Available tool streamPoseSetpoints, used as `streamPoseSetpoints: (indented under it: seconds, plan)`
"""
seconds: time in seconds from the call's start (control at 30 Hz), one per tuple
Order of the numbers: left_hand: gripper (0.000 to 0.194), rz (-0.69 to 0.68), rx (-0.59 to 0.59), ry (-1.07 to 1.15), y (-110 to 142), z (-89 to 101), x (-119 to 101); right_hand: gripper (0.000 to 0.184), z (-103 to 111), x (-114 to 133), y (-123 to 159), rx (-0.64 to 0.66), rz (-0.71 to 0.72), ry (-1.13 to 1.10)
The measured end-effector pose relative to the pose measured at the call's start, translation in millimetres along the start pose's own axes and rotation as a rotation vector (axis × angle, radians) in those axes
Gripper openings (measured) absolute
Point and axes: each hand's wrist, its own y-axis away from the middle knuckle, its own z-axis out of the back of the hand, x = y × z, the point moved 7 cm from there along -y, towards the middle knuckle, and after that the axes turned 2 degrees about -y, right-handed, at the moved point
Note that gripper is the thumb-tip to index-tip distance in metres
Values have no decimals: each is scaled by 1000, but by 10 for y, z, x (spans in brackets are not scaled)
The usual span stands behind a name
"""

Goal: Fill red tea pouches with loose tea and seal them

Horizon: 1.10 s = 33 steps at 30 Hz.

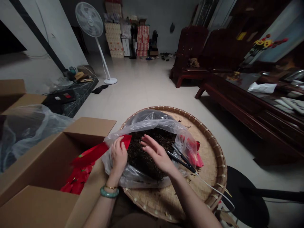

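Note:
My left hand [119, 154] is closed round a red packet [127, 141] at the left rim of a clear plastic bag [140, 126]. A red strip [92, 154] stretches left over the cardboard box; whether it is the same packet I cannot tell. Over the dark, dried, leaf-like material [137, 155] in the bag, my right hand [158, 153] hangs with fingers stretched and nothing in them. A black clamp-like tool with a white cord [182, 161], resembling a hair straightener, lies with its jaws apart on the bag's right side. Red wrappers [198, 156] lie right of it.
The bag rests on a round woven bamboo tray [217, 152]. An open cardboard box [42, 158] holding several red packets [79, 180] stands left. A black round base [247, 196] is at right, near a dark wooden table [228, 104]. A white fan [90, 20] stands farther off.

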Motion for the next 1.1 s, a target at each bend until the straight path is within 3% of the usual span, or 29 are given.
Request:
streamPoseSetpoints:
  seconds: [0.1,0.23,0.47,0.6,0.67,0.73,0.77,0.83,0.9,0.97,1.1]
  plan:
    - [33,-1,174,-177,-130,-113,209,51,372,-218,41,-167,-76,41]
    - [42,32,291,-318,-212,-175,363,49,679,-459,178,-230,-154,58]
    - [23,125,403,-250,-276,-124,404,45,764,-533,258,-265,-182,68]
    - [22,137,393,-247,-301,-48,387,46,765,-601,258,-265,-190,31]
    - [22,87,300,-215,-274,19,234,46,744,-628,259,-277,-182,-6]
    - [19,-108,82,-85,-172,136,-113,47,696,-649,252,-291,-171,-65]
    - [16,-216,47,-7,-67,138,-306,49,663,-659,245,-295,-167,-97]
    - [10,-384,77,120,190,63,-653,52,604,-677,222,-302,-150,-134]
    - [9,-466,168,225,433,-57,-888,49,591,-678,199,-320,-101,-100]
    - [8,-414,264,317,571,-176,-947,40,634,-662,192,-351,-28,-9]
    - [44,28,529,461,590,-444,-645,32,745,-663,225,-350,30,150]
